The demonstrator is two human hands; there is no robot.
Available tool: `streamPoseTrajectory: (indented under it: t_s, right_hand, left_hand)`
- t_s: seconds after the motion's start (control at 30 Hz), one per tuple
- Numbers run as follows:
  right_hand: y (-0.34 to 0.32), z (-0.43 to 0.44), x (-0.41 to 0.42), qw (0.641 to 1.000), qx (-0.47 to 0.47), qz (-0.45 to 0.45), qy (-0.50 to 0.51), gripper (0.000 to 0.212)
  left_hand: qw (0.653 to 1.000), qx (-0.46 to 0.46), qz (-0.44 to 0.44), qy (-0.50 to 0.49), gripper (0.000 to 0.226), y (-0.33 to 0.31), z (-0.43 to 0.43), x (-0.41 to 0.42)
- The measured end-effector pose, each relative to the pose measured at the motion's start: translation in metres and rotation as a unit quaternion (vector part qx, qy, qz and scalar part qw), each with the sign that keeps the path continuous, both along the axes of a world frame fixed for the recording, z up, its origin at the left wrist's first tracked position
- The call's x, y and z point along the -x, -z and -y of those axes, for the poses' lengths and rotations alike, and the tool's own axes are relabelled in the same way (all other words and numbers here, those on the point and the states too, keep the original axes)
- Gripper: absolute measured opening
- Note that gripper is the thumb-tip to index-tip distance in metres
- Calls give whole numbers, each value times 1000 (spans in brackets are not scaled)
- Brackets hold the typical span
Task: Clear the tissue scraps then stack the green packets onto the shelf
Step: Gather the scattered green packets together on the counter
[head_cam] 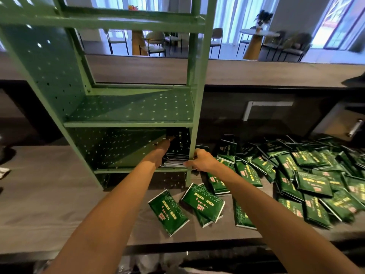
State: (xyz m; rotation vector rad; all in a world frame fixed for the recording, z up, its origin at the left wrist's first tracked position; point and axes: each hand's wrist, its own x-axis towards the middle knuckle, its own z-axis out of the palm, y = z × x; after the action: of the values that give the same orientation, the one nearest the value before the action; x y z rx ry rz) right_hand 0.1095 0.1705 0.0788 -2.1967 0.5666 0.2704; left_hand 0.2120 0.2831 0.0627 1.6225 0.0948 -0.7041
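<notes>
A green perforated metal shelf (128,107) stands on the dark counter. My left hand (161,150) reaches into its lower compartment and lies flat against a low stack of green packets (174,162) at the right side. My right hand (201,160) is at the shelf's front right post, its fingers around the stack's outer edge. Several more green packets (308,175) lie in a loose heap on the counter to the right. Three lie nearer me, among them one (167,212) and another (203,204).
The middle shelf board (138,107) carries nothing. A raised ledge (237,72) runs behind the counter. A clipboard (347,125) leans at the far right. A pale scrap (4,172) sits at the left edge. Chairs and tables stand in the room beyond.
</notes>
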Motion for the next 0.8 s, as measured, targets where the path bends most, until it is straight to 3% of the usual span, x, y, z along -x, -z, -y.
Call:
streamPoseTrajectory:
  t_s: [0.1, 0.23, 0.4, 0.5, 0.63, 0.8]
  right_hand:
    - [-1, 0, 4, 1000, -3, 11, 0, 39]
    - [4, -1, 6, 999, 11, 37, 8, 45]
    - [13, -8, 8, 997, 44, 68, 6, 64]
    - [17, -11, 8, 992, 88, 90, 17, 57]
    - [22, -14, 8, 986, 129, 105, 15, 50]
    - [25, -15, 8, 985, 132, 105, 29, 47]
  left_hand:
    - [999, 44, 15, -9, 45, -14, -8, 18]
    - [993, 87, 3, -74, 44, -14, -23, 22]
    - [995, 97, 17, 12, 37, -12, -22, 31]
    - [993, 109, 21, 41, 41, -13, -23, 30]
    - [993, 111, 26, 11, 46, -12, -27, 29]
    - [995, 103, 6, 19, 42, -12, -21, 38]
